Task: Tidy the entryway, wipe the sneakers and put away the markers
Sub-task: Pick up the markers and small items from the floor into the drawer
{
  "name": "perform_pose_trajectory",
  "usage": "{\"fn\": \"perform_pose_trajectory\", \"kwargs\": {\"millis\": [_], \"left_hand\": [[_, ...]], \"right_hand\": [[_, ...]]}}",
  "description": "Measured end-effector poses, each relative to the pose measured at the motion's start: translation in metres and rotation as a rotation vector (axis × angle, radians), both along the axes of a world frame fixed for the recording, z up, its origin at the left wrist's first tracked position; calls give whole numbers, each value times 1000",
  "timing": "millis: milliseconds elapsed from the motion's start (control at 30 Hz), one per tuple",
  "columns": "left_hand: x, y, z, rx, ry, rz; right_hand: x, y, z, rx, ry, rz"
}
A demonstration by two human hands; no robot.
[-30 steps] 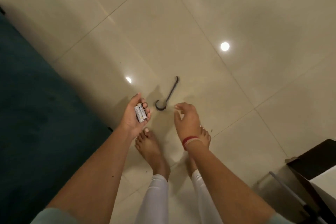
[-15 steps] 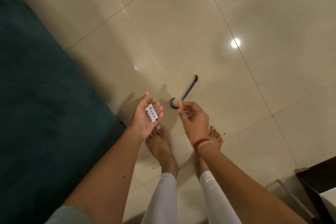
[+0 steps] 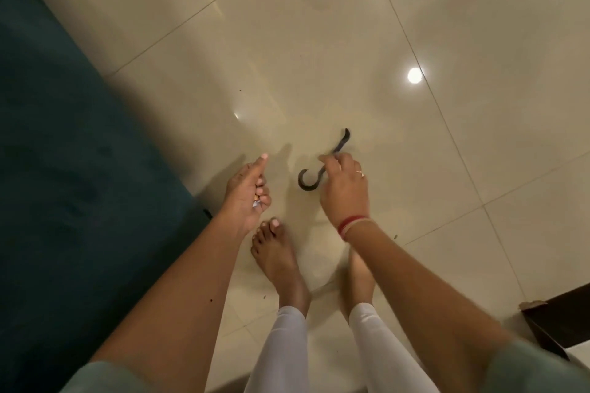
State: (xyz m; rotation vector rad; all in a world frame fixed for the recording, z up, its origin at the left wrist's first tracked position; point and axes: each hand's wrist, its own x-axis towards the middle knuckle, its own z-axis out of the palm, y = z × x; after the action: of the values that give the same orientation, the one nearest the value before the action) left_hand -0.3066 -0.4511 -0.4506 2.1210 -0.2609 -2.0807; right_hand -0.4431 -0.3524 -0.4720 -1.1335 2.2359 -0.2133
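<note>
A dark hook-shaped metal piece (image 3: 309, 182) lies on the cream tiled floor (image 3: 319, 41) just ahead of my bare feet. My right hand (image 3: 346, 191) reaches down over its straight shaft, fingers spread, hiding the middle of it; whether the fingertips touch it I cannot tell. My left hand (image 3: 247, 191) is curled around a small white object (image 3: 256, 203), of which only a sliver shows between the fingers. No sneakers or markers are in view.
A dark teal rug (image 3: 73, 169) covers the floor along the left. A dark piece of furniture (image 3: 555, 319) juts in at the lower right corner. My feet (image 3: 274, 252) stand between them.
My left hand has closed around the small white object that lay open on its palm. My right hand has reached forward and down over the hook.
</note>
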Motion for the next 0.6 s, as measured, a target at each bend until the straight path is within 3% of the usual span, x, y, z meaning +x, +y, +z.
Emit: {"fn": "perform_pose_trajectory", "kwargs": {"millis": [67,133,233,333,467,600], "left_hand": [[5,2,-4,-29,-53,-2],[10,3,-5,-51,-87,1],[10,6,11,-34,-121,-8],[1,10,51,32,-120,-55],[-30,7,138,96,-29,-208],[-71,-1,255,68,78,-367]], "right_hand": [[-18,3,-25,129,222,433],[-30,0,-35,117,362,694],[-52,0,-17,141,423,720],[-78,15,26,245,270,506],[-100,48,118,276,-115,-133],[-111,98,239,293,-199,-480]]}}
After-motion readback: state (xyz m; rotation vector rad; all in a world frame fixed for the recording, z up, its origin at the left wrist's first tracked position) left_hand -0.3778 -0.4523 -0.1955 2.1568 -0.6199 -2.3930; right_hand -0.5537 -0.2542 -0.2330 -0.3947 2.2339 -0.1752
